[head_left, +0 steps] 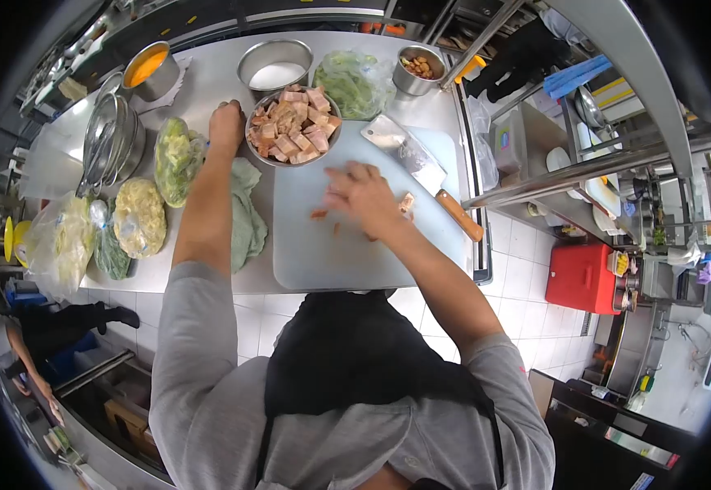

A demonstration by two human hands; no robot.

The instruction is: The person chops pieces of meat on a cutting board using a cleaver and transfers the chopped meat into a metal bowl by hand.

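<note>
My left hand [226, 125] is closed in a fist just left of a metal bowl of cubed meat [294, 126]; what it holds, if anything, is hidden. Over the pale cutting board [315, 261], my right hand [361, 194] is slightly blurred, its fingers apart and nothing seen in them. Small meat scraps [319, 214] lie on the board beneath and beside it. A cleaver [409, 155] with a wooden handle [458, 215] rests along the board's right side, its blade smeared. One more meat piece [406, 202] sits between my right hand and that handle.
Behind the meat stand a metal bowl with white contents [275, 73], a bag of greens [354, 82] and a metal pot [418, 69]. Bagged vegetables [139, 219], a green cloth [246, 216] and stacked strainers [110, 139] are leftward. A metal shelf post [527, 189] juts in rightward.
</note>
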